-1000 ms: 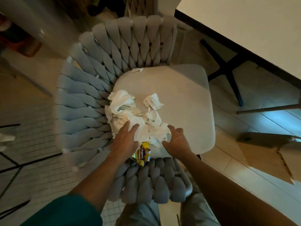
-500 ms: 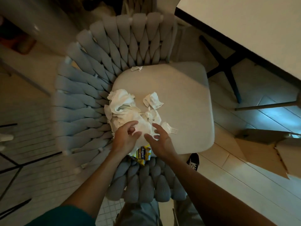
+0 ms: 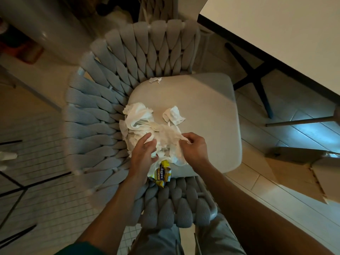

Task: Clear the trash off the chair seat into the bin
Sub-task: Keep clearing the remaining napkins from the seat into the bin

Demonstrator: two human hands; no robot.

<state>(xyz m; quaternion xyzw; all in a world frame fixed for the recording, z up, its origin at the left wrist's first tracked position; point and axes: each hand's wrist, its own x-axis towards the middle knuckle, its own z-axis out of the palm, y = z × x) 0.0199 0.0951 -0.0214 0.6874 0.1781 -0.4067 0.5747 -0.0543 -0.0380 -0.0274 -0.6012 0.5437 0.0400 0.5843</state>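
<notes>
— What sits at the centre of the frame?

— A heap of crumpled white tissues (image 3: 147,129) lies on the left half of the grey seat cushion (image 3: 207,111) of a woven rope chair (image 3: 114,89). A yellow snack wrapper (image 3: 162,173) lies at the cushion's near edge, partly under the paper and between the two wrists.

— And the hands?

— Both are on the heap. The left hand (image 3: 142,153) presses into the tissues with fingers curled and bunching paper. The right hand (image 3: 193,150) pinches a stretched edge of tissue between thumb and fingertips, the other fingers folded in.

— Anything apart from the heap?

— One loose wad (image 3: 173,115) rests just above it, toward the middle of the cushion, and a small torn scrap (image 3: 155,80) lies at the far edge, against the chair back.

— The surroundings?

— A pale tabletop (image 3: 285,34) fills the upper right, dark table legs (image 3: 257,78) beneath it on a tiled floor (image 3: 303,129). No bin is in view.
</notes>
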